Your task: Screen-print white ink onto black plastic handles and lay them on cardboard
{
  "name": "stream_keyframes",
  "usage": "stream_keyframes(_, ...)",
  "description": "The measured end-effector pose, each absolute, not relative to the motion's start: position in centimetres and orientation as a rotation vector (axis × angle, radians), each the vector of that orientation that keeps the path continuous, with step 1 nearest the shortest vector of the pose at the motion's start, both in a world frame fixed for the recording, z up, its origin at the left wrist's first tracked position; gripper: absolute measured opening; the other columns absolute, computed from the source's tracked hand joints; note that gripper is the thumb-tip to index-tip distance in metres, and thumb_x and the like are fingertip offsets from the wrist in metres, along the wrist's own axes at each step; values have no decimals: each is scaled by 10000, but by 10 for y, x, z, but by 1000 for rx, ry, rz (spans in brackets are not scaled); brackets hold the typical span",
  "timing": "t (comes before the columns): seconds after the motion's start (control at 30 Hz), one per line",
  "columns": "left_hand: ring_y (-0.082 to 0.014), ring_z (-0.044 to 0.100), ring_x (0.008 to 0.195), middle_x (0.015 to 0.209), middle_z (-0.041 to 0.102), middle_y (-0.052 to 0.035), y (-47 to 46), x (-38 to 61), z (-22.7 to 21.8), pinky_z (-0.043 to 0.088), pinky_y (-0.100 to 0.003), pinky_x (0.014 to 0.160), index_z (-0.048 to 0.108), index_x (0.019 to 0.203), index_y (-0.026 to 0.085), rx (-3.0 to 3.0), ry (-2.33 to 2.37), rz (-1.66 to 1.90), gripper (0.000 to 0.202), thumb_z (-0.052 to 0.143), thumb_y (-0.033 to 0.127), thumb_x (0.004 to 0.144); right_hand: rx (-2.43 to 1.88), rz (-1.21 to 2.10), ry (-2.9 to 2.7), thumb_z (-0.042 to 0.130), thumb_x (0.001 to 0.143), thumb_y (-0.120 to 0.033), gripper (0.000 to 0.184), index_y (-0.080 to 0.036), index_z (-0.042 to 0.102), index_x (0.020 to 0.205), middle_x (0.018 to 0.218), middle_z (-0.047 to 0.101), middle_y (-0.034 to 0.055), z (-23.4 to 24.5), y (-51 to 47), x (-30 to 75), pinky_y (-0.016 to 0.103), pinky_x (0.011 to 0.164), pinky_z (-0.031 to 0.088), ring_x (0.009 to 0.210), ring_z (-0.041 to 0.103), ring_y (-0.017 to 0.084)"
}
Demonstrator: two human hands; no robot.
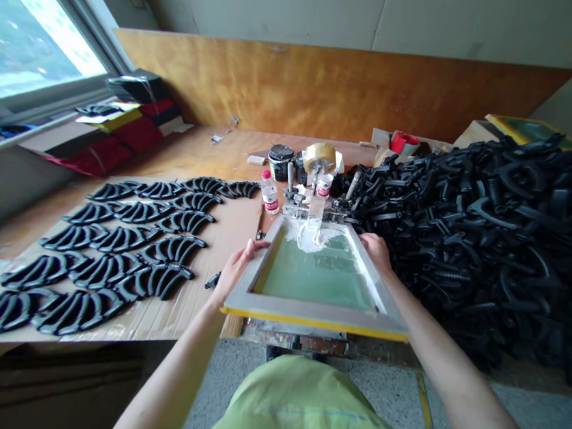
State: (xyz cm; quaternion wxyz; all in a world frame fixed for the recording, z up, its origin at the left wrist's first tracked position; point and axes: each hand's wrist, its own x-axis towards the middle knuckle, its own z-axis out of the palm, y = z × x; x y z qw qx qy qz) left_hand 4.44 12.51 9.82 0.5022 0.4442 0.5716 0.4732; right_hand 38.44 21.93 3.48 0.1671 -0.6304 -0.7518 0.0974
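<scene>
A screen printing frame (309,305) with green mesh sits tilted in front of me, its near edge lined in yellow. White paste (312,237) lies at the far end of the mesh, around a pale squeegee (315,211). My left hand (237,263) is closed on the frame's left side, fingers partly hidden by the wood. On the opposite side, my right hand (377,250) grips the right edge, close to a big heap of black curved plastic parts (465,233). Metal hinge clamps (320,210) stand at the frame's far end.
Rows of black curved parts (132,236) lie on cardboard (225,236) to the left. Behind the frame stand a red-capped bottle (270,194), a dark tub (280,162) and a tape roll (320,157). A wooden board (324,93) closes off the table's back.
</scene>
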Motion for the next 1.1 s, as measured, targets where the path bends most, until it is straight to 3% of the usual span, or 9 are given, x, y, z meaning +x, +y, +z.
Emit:
stream_keyframes(0.1,-184,623,727,868,695,-48,103,42,53,474,-244,606,561,1278,170,991,1426,998,687,615,589,737,-1623,118,-2070,498,866,-196,386,-149,565,1243,1247,543,132,53,249,367,419,1003,400,1148,504,262)
stream_keyframes(0.2,-175,631,708,840,688,-34,96,44,8,488,-258,634,357,1438,192,962,1439,979,811,623,536,754,-1358,37,-2263,673,766,-205,537,-159,510,1276,1297,476,116,61,268,320,381,1000,408,1182,460,263)
stream_keyframes(0.43,-179,643,820,925,693,-35,101,41,-27,495,-271,723,411,1408,228,1009,1533,914,713,576,541,789,-1443,144,-2500,557,846,-152,77,-160,607,903,965,595,92,46,263,278,312,806,432,908,544,209)
stream_keyframes(0.77,-194,635,906,1037,687,-60,98,45,-22,487,-282,792,446,1381,206,977,1529,925,678,576,522,795,-845,252,-2789,500,804,-66,155,-154,623,836,841,614,70,42,201,310,284,750,399,847,535,194)
stream_keyframes(0.9,-202,640,900,994,694,-59,98,44,-22,489,-290,783,486,1349,202,976,1553,940,666,590,531,779,-904,320,-2743,538,817,-111,115,-177,614,760,778,605,38,52,213,308,265,686,389,764,534,169)
stream_keyframes(1.1,-193,649,811,909,698,-55,98,42,-25,496,-278,702,476,1346,203,974,1549,923,677,592,551,777,-882,192,-2639,494,829,-63,187,-163,649,856,889,632,77,30,190,303,298,782,423,927,535,206)
